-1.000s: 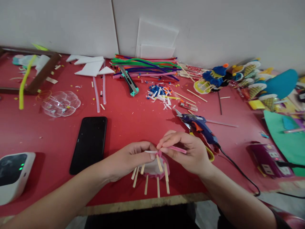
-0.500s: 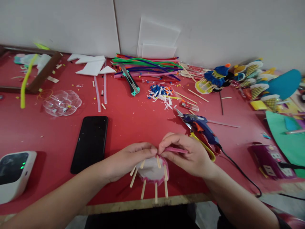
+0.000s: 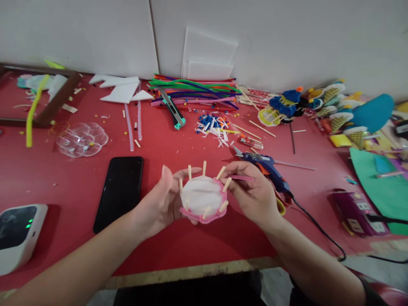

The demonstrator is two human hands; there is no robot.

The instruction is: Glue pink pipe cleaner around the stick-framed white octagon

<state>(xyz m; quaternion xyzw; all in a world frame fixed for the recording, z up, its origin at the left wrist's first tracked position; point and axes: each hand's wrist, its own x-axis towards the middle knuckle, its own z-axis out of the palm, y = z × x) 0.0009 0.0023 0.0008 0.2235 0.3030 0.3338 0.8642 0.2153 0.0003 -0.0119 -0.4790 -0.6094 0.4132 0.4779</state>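
Note:
Between my hands, over the red table, is a round white base [image 3: 201, 196] ringed by short wooden sticks that stand up from its edge. A pink pipe cleaner [image 3: 241, 178] runs around the lower and right part of the rim, woven between the sticks. My left hand [image 3: 164, 197] cradles the base from the left and beneath; its thumb is raised and some fingers are hidden behind. At the upper right of the rim, my right hand [image 3: 251, 191] pinches the pipe cleaner, whose loose end lies across the fingers.
Beyond my right hand lies a blue glue gun [image 3: 266, 165], its cable trailing right. A black phone [image 3: 119, 191] is left of my left hand. Farther back are a utility knife [image 3: 172, 108], a pile of pipe cleaners [image 3: 194, 89], scraps [image 3: 213, 125] and a clear flower-shaped tray [image 3: 83, 139].
The base has risen from near the table edge and turned, so its sticks now point up. My left hand has let go its pinch at the rim and spread around the base.

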